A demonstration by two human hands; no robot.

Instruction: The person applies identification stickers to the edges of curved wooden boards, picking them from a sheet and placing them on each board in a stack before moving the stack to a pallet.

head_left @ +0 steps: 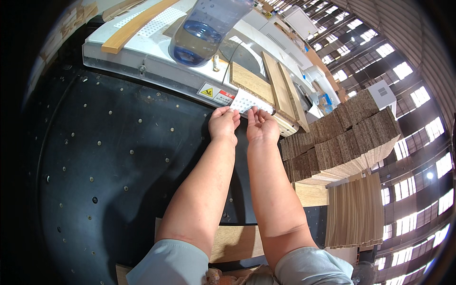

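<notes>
Both my arms reach forward to a white sheet with rows of small round dots (244, 101), which looks like a sticker sheet, at the front edge of a white machine bed (161, 66). My left hand (223, 124) pinches its near left corner between thumb and fingers. My right hand (263, 126), palm turned up, has its fingers curled closed at the sheet's near right edge; its fingertips partly hide that edge. Just behind the sheet lies a wood-grain board (251, 81). A yellow warning label (207, 90) is on the bed's front, left of my hands.
A large blue water bottle (194, 40) and a long wooden strip (135, 28) stand on the machine bed. Narrow boards (278, 85) lie at the right. Stacked chipboard pieces (342, 137) and thin panels (355, 211) rise further right. Below is a black studded table (114, 142).
</notes>
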